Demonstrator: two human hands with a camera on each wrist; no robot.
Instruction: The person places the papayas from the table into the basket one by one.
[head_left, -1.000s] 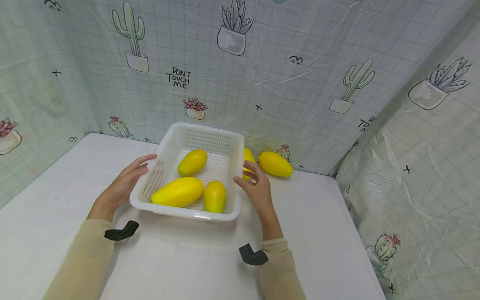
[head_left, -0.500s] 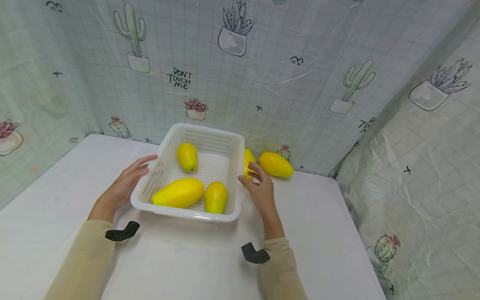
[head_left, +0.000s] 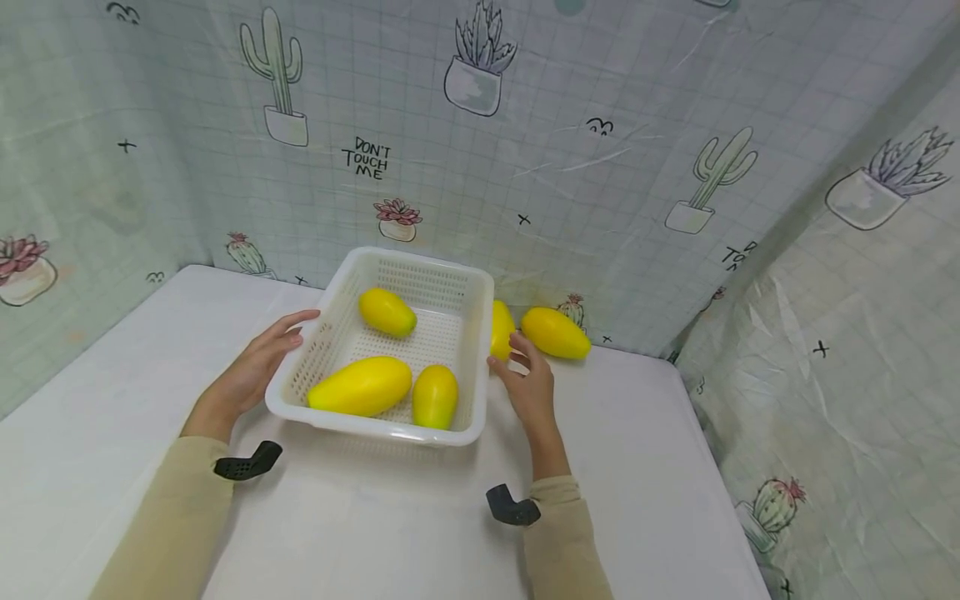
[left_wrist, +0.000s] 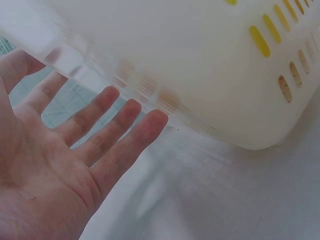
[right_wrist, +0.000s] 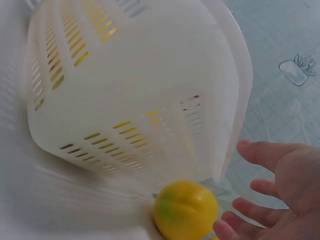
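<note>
On the cloth wall (head_left: 570, 183), black words (head_left: 369, 158) say "DON'T TOUCH ME", and by the right corner a cut-off bit (head_left: 740, 255) shows "D" and "TO". The white basket (head_left: 375, 431) is on the left part of the white table (head_left: 390, 525), close to the back edge. The left hand (head_left: 243, 375) has its fingers out straight, with the tips on the basket's left side. The right hand (head_left: 531, 392) is loose and holds nothing. Its thumb is right at the basket's right rim, but I can't tell if it touches. Inside the basket are a small yellow fruit (head_left: 387, 312) at the back, a big yellow fruit (head_left: 362, 387) in front, and a third yellow fruit (head_left: 435, 397) at the front right. Between basket and right fingers peeks one fruit (head_left: 502, 329); another fruit (head_left: 556, 332) lies by the back edge. White table top runs from the right hand to the right edge.
</note>
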